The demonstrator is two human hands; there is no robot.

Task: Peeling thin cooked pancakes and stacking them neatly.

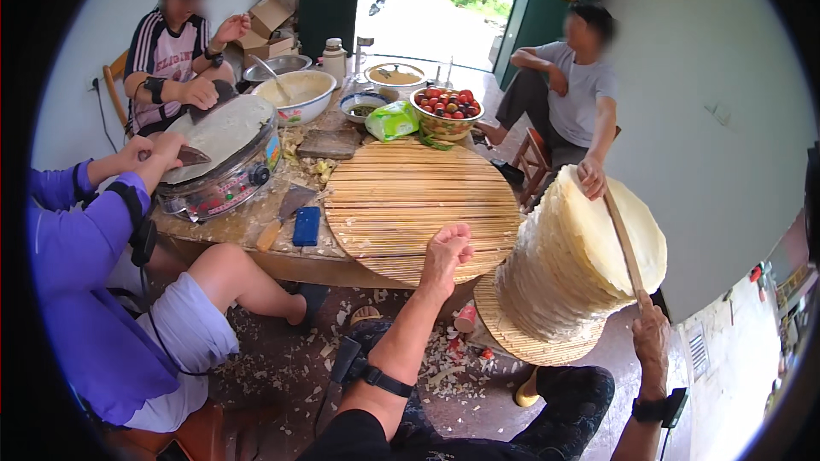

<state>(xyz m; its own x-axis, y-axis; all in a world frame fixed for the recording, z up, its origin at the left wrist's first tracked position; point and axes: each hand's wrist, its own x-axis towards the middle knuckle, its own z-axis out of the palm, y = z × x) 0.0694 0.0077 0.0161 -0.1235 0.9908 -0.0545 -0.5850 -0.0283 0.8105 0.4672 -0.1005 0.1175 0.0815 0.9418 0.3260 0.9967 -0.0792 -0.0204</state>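
My right hand (652, 329) grips one wooden stick (626, 243) on one tall pancake pile (555, 265).
The pile stands on one small round mat (547, 352) by the right end of the table (316, 270). One other person's hand (591, 177) covers the stick's far end, in the way. My left hand (448, 249) curls over one big round mat (410, 192); I cannot tell if its fingers meet. One blue box (306, 226) sits near the table's near edge, one fruit bowl (447, 129) by the far right corner.

I see the big mat (401, 196) below the left fingers (462, 242), the pancake pile (547, 269) to their right, the griddle (224, 195) to their left, the bowl (446, 127) beyond them.
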